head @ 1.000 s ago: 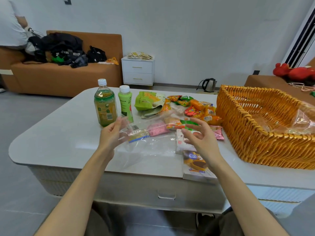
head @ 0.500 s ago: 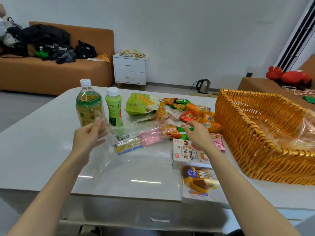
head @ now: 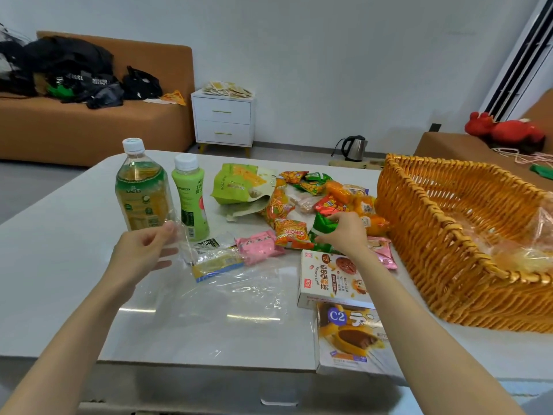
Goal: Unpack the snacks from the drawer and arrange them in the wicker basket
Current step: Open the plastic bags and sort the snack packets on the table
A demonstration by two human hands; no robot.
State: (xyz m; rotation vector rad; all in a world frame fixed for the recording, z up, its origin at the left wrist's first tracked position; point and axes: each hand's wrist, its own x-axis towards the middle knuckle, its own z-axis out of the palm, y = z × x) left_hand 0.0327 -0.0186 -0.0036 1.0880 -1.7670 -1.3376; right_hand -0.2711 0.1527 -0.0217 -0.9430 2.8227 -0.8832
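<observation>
A wicker basket (head: 425, 223) stands on the right of the white table (head: 59, 265), with crinkled clear wrap inside it. Snack packets lie heaped in the table's middle. My right hand (head: 344, 235) reaches into the heap, and its fingers curl round a green packet (head: 324, 224). My left hand (head: 140, 253) holds up the edge of a clear plastic bag (head: 227, 283) between thumb and fingers, close to the tea bottle (head: 139, 187). Inside the bag's mouth lie a pink packet (head: 258, 247) and a yellow-blue one (head: 217, 263).
A green drink bottle (head: 190, 199) stands beside the tea bottle. Two cookie boxes (head: 329, 277) (head: 350, 336) lie near the front edge, under my right forearm. A light green pouch (head: 239, 184) is behind the heap. Beyond the table are a sofa, a nightstand and a kettle.
My right hand moved forward from above the cookie boxes into the heap and closed on the green packet. My left hand kept hold of the bag and sank slightly.
</observation>
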